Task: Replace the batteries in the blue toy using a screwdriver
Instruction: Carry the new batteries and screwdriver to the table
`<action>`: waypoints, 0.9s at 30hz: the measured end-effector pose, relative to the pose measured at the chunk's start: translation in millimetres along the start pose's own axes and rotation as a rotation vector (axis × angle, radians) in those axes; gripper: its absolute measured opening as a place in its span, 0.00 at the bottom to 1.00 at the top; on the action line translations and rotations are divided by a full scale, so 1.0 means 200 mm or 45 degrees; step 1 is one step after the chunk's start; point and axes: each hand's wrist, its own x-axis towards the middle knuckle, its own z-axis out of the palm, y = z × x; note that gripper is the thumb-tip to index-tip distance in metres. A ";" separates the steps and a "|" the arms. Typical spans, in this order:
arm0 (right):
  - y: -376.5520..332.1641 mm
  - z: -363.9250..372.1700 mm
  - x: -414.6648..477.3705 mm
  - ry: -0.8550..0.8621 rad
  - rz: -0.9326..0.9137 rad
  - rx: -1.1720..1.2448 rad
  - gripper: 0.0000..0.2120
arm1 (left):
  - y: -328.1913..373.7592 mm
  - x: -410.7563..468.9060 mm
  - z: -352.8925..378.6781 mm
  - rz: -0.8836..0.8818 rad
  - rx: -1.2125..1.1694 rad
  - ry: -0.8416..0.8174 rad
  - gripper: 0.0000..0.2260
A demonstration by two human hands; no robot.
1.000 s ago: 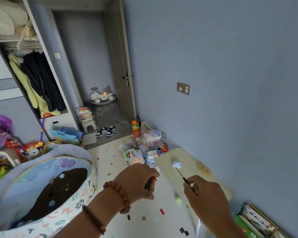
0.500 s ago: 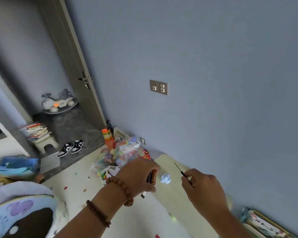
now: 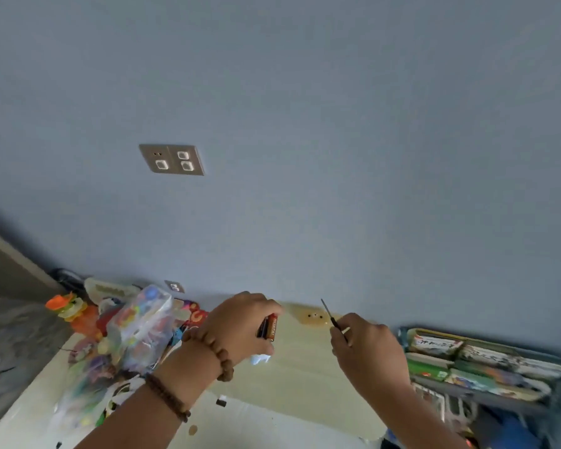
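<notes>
**Q:** so where's everything, and which way is the screwdriver pointing?

**Me:** my right grip [image 3: 366, 348] pinches the screwdriver [image 3: 332, 319]. Its thin shaft runs up and a bit left, tip toward the wall [image 3: 305, 157]. My left grip [image 3: 240, 325] is curled round the batteries [image 3: 269, 327], long axis near upright. The blue toy [image 3: 260, 358] sits on the tabletop [image 3: 305, 380] just under my left grip. It's mostly hidden and blurry, so can't tell which way it faces.

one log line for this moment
left hand: holds batteries | right hand: pinches screwdriver | blue toy: on cream surface
</notes>
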 end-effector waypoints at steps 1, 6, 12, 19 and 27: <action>-0.02 0.04 0.01 0.032 0.046 -0.009 0.10 | -0.04 0.06 0.02 0.054 0.015 -0.023 0.23; -0.18 0.22 0.00 0.106 0.245 0.011 0.07 | -0.27 0.21 0.04 0.249 0.021 -0.109 0.26; -0.24 0.50 0.03 0.122 0.367 0.064 0.06 | -0.57 0.29 0.20 0.326 0.004 -0.102 0.26; 0.16 1.32 0.19 0.191 0.407 0.071 0.06 | -0.91 0.53 0.94 0.312 -0.012 -0.004 0.24; 0.88 2.40 0.29 0.432 0.351 0.081 0.03 | -1.16 0.80 2.25 0.389 -0.088 0.044 0.27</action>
